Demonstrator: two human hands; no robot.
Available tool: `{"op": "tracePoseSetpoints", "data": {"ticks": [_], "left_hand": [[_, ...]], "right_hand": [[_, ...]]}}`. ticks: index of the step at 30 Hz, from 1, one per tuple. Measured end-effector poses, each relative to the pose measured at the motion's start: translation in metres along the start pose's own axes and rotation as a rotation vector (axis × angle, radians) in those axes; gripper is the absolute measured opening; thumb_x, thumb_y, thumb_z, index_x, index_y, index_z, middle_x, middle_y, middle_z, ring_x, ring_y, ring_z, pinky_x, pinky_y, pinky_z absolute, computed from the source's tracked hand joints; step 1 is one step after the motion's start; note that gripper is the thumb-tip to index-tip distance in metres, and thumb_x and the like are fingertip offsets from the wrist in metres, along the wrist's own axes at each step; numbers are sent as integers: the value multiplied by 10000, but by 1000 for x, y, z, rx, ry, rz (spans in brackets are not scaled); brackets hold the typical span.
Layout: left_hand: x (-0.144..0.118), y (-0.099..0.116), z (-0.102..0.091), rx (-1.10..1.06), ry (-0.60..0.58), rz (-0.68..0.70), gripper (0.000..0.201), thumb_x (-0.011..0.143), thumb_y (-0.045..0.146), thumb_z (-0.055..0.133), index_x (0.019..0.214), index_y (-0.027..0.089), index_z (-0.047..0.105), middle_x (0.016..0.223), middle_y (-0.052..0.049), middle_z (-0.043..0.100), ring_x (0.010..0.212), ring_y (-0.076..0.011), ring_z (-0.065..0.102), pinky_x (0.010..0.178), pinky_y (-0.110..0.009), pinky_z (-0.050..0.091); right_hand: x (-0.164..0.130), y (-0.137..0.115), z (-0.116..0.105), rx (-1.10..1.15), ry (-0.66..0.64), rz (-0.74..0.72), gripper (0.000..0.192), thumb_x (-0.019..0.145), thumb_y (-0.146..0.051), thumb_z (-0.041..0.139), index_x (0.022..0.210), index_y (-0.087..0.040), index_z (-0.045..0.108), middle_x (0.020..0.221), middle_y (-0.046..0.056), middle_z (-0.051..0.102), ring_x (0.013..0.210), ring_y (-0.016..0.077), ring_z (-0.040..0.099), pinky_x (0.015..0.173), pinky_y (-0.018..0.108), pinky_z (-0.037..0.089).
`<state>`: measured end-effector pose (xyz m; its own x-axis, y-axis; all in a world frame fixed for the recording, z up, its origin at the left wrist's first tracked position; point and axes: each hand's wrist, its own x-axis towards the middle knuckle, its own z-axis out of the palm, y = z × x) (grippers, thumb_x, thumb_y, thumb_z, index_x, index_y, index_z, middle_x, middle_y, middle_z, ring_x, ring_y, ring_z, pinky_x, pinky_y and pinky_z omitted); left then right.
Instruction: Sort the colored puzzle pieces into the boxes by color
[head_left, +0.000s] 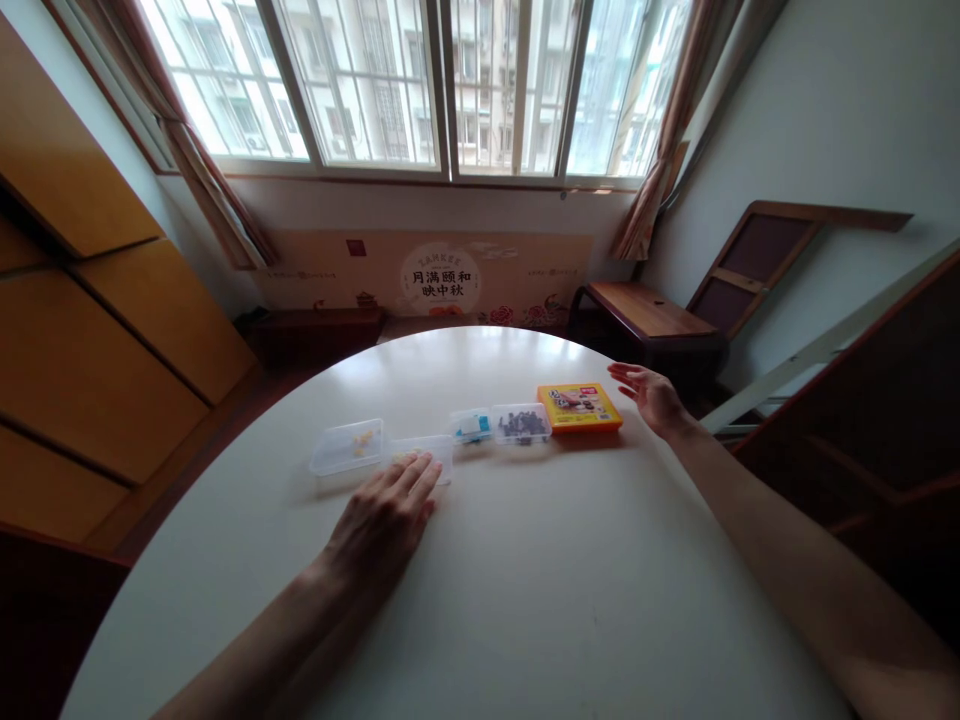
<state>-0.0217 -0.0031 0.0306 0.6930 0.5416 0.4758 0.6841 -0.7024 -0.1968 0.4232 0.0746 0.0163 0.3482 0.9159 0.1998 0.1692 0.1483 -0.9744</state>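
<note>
Right hand [651, 398] was open, palm-in, empty, just right of the orange box [579, 408] at the tabletop's [525, 600] far edge; box's long axis ran left-right. Left hand [382, 520] lay flat, fingertips touching a clear tray [424, 450], holding nothing; it sat well away from the box.

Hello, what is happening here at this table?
A person sits at a round white table with both hands out. The left hand lies flat, its fingers touching a small clear box. The right hand is open, just right of an orange box, holding nothing. In a row between them lie a clear tray with yellow pieces, a box with blue parts and a box of dark pieces.
</note>
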Motion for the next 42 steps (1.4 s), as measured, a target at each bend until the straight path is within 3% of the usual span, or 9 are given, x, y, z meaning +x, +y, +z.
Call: {"op": "tracePoseSetpoints", "data": {"ticks": [5,9,17,22,26,29,34,38,42], "left_hand": [[7,-13,2,14,-43,-74,541,867,418,553,1334,156,481,1316,-152,559,1147,-328,533,920,-473,448],[10,-30,9,7,-74,-110,769,807,626,536,1386,133,424,1399,-191,473,1283,-376,414,1024,-517,353],[13,-44,17,-51,-220,-124,620,868,547,487,1351,158,465,1280,-155,578,1206,-335,491,1055,-515,319],[13,-58,4,-85,-158,-166,638,884,571,464,1366,155,426,1218,-152,592,1096,-317,535,979,-473,391],[2,-100,-12,-68,-40,-348,702,867,642,423,1376,161,402,1278,-164,546,1124,-340,511,962,-490,400],[-10,-131,-12,-128,-79,-436,738,826,691,431,1332,156,456,1251,-156,563,1122,-348,514,966,-497,405],[-29,-148,-6,-306,-191,-481,741,726,670,586,1298,208,493,1264,-130,548,1162,-320,518,990,-462,421],[-33,-147,-6,-404,-188,-485,799,649,583,702,1332,238,472,1290,-119,538,1122,-310,554,912,-416,490],[-21,-143,2,-491,-198,-593,769,645,546,699,1317,226,506,1193,-111,607,803,-236,617,702,-376,540]], "right_hand": [[-25,-7,23,-920,-381,-440,603,912,-573,347,1422,-259,419,1529,65,327,1417,289,268,1137,512,219],[-36,2,41,-1215,-568,-482,612,940,-592,250,1483,-311,284,1549,42,286,1436,288,219,1144,528,177],[-39,-33,81,-1005,-593,-618,1013,709,-716,610,1504,-224,220,1531,178,267,1403,352,252,1104,542,248],[-41,-47,126,-966,-818,-590,751,803,-484,649,1445,-217,363,1309,148,521,1231,312,468,1070,488,322],[-35,-63,144,-846,-615,-569,705,827,-418,632,1432,-173,366,1270,162,509,1192,306,468,1002,456,393],[-34,-74,163,-740,-537,-580,721,829,-438,626,1439,-183,339,1274,150,493,1175,290,467,995,441,397],[-40,-66,200,-846,-771,-591,799,744,-453,711,1427,-219,369,1224,133,524,1112,301,504,944,428,418],[-41,-61,207,-941,-800,-582,847,699,-360,730,1441,-231,341,1172,131,557,1042,297,561,855,379,454],[-42,-67,193,-973,-838,-597,812,668,-279,713,1409,-246,383,1093,113,602,938,285,603,780,355,466]]}}
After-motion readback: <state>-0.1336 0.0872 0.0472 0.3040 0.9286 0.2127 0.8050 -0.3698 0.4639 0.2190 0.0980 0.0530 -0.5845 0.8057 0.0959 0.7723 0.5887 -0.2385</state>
